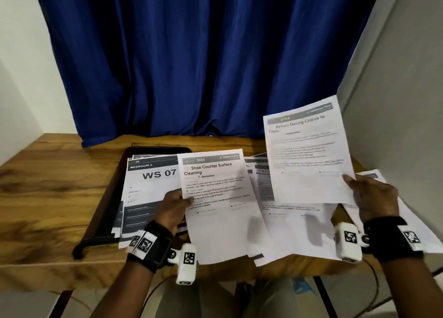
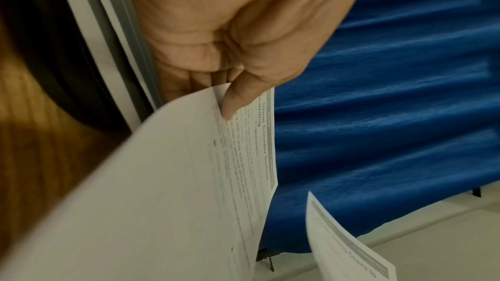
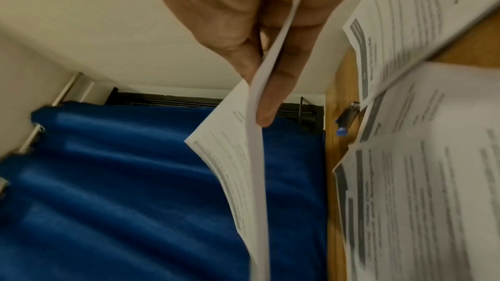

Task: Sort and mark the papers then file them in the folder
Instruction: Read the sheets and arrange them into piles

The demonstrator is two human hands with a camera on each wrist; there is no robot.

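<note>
My left hand [image 1: 176, 203] pinches the left edge of a sheet headed "Shoe Counter Surface Cleaning" [image 1: 218, 197], thumb on top [image 2: 238, 102], lifted a little above the table. My right hand [image 1: 369, 195] pinches the lower right edge of a sheet headed "Return Dining Chairs" [image 1: 306, 150] and holds it up, tilted; the right wrist view shows that sheet [image 3: 257, 146] edge-on between thumb and fingers. A black folder [image 1: 105, 202] lies open at the left with "WS 07" papers [image 1: 151, 181] on it. More printed sheets [image 1: 282, 217] lie spread under both held ones.
The wooden table [image 1: 48, 197] has bare surface at the left. A blue curtain [image 1: 203, 66] hangs behind it and a white wall stands at the right. A pen with a blue cap [image 3: 345, 121] lies on the table by the far sheets.
</note>
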